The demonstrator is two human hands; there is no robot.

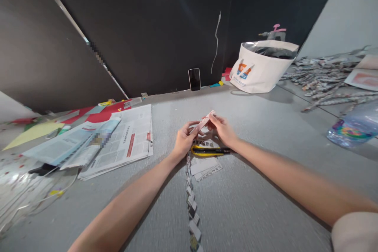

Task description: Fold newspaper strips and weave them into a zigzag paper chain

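Between my two hands, above the grey table (248, 204), is a narrow folded strip of paper (203, 122). My left hand (186, 137) pinches its lower left end, and the fingers of my right hand (221, 128) close on its upper right end. From under my left hand a braided chain of folded newspaper (191, 204) runs down toward me. Just below the hands lies a yellow and black utility knife (209, 151), on or against several cut newspaper pieces (206, 167). Whether the chain joins the strip is hidden by my left fingers.
Stacked newspapers (134, 126) lie to the left, with a white cable (67, 185) near them. A phone (194, 79) leans on the black back panel. At right are a white bag (262, 67), a heap of paper chains (319, 75) and a clear plastic packet (351, 130).
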